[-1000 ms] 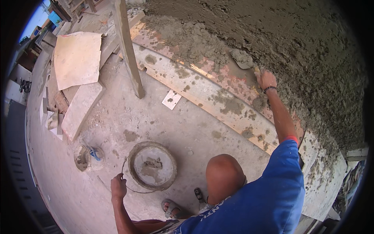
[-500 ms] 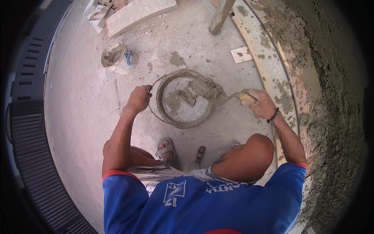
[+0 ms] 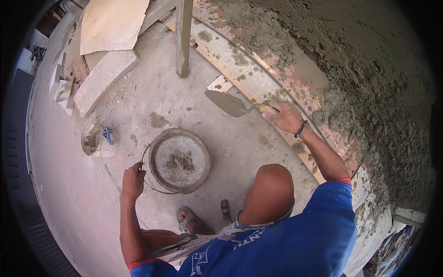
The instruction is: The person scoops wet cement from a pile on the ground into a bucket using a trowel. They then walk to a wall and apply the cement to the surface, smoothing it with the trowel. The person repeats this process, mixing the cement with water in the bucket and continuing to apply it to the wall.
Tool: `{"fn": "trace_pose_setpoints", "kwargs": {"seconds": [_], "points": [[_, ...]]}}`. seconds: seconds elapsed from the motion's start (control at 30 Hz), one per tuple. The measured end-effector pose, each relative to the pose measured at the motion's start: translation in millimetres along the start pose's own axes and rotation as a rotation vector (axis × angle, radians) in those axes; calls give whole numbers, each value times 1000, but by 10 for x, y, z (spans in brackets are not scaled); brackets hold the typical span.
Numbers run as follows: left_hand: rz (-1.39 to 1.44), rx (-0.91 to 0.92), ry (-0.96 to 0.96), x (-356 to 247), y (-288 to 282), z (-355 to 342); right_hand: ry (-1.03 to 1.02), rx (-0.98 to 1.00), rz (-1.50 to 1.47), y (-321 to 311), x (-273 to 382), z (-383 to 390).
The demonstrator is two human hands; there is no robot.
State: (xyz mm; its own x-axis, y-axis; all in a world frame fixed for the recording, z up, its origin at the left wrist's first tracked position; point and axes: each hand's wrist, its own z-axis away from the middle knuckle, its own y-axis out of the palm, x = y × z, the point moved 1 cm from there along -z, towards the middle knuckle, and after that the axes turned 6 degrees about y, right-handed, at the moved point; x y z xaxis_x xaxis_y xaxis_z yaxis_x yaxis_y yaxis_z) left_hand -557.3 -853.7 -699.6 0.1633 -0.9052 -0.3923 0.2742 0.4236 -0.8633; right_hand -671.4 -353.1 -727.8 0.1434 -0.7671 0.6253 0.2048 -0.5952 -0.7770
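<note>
My left hand [image 3: 133,181] is closed around the thin wire handle [image 3: 148,179] of a round, mortar-crusted bucket [image 3: 206,161] on the concrete floor. A small patch of wet mortar [image 3: 180,160] lies on the bucket's bottom. Farther forward and to the right, my right hand [image 3: 286,117] grips the wooden handle of a pointed trowel [image 3: 226,102]. Its grey blade points left, raised above the floor near the long board, and no lump of mortar shows on it.
A mortar-splashed board [image 3: 244,76] runs along the rough wet mortar surface [image 3: 364,92] on the right. A wooden post [image 3: 183,41] stands ahead. A small white pail [image 3: 109,141] sits at left. Beyond it lie a pale slab [image 3: 104,83] and a tan sheet [image 3: 113,25].
The trowel has swung up from the bucket's right rim toward the board, and the mortar heap it carried is gone from view. My view has turned right; my left hand keeps the handle.
</note>
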Motion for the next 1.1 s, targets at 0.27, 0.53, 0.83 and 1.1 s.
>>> {"fn": "trace_pose_setpoints", "kwargs": {"seconds": [0.27,0.53,0.83,1.1], "points": [[-12,30,-22,-84,-46,-24,438,-99,597,-1085,-1447,97],[-19,1,-48,-42,22,-29,583,-231,578,-1215,-1792,-803],[-26,-36,-74,44,64,6,589,-389,485,-1040,-1639,-1430],[-72,-50,-43,-18,32,16,614,-470,464,-982,-1468,-1694]]}}
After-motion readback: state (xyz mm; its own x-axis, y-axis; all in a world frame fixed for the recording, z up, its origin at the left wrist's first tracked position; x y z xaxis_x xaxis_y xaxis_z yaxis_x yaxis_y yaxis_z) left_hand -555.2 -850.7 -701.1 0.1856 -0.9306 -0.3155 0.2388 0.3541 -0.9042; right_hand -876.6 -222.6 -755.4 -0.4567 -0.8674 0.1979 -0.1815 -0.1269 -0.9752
